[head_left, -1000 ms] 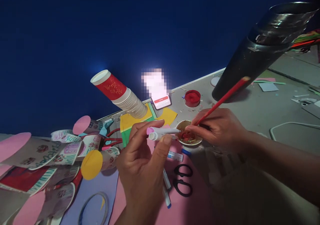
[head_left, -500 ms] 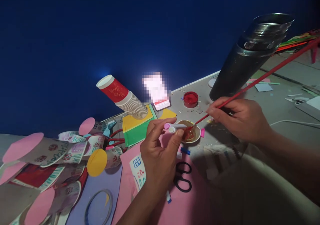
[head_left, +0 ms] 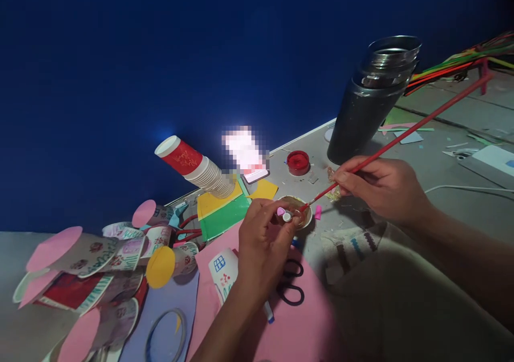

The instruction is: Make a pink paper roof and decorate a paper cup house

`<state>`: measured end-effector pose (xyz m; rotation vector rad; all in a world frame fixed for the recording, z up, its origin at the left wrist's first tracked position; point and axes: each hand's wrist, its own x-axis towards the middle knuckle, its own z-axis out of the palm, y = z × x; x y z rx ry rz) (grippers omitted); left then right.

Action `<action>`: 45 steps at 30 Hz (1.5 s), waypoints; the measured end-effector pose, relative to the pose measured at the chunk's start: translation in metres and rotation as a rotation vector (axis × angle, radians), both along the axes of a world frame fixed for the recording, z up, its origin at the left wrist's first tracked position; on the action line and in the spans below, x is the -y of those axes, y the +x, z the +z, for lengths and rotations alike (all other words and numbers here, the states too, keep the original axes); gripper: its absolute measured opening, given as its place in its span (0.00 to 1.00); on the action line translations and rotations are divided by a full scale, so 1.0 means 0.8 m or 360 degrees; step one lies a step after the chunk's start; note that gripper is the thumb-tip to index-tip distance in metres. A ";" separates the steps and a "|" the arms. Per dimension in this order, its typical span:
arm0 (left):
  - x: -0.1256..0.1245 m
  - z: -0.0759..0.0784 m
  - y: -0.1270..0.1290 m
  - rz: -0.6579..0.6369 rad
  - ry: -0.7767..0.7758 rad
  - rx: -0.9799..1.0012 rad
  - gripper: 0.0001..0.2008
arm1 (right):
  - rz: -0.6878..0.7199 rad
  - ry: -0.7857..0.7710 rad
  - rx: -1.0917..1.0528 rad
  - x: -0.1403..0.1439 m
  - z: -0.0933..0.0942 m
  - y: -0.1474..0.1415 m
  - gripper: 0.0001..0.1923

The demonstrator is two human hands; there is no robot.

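My left hand [head_left: 265, 239] is pinched around two slim marker-like pieces [head_left: 284, 215], one with a pink end and one with a white end. They sit at the near rim of a small paper cup [head_left: 308, 220] with brownish-red liquid inside. My right hand [head_left: 381, 190] grips a long red paintbrush [head_left: 401, 135] slanting down to the left. Its reddish tip is over the cup, close to my left fingertips; I cannot tell whether they touch. A pink marker cap [head_left: 318, 212] lies right of the cup. Black-handled scissors [head_left: 292, 293] lie below my left hand.
Decorated paper cups [head_left: 108, 252] crowd the left side. A stack of paper cups [head_left: 201, 164] stands tilted near a bright phone [head_left: 257, 176]. A round red paint pot [head_left: 297, 163] and a tall dark flask [head_left: 361, 110] stand behind. Pink paper [head_left: 297, 335] covers the front.
My left hand has tilted the marker-like pieces so their ends point more toward me. The brush tip has moved slightly left and down in view. The camera view has shifted a little.
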<state>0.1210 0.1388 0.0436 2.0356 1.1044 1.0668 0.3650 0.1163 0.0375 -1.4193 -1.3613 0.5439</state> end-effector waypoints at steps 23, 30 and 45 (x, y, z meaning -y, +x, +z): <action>0.008 -0.019 -0.010 0.0057 -0.0007 -0.0441 0.24 | -0.0262 0.0014 -0.0457 -0.009 0.005 0.002 0.19; 0.028 -0.013 -0.031 -0.0033 -0.0042 -0.0487 0.29 | -0.0362 0.0163 0.0263 -0.027 0.010 0.001 0.15; 0.096 -0.029 -0.186 0.0624 0.0118 -0.0386 0.12 | -0.0349 0.0132 0.0853 -0.088 -0.036 0.014 0.16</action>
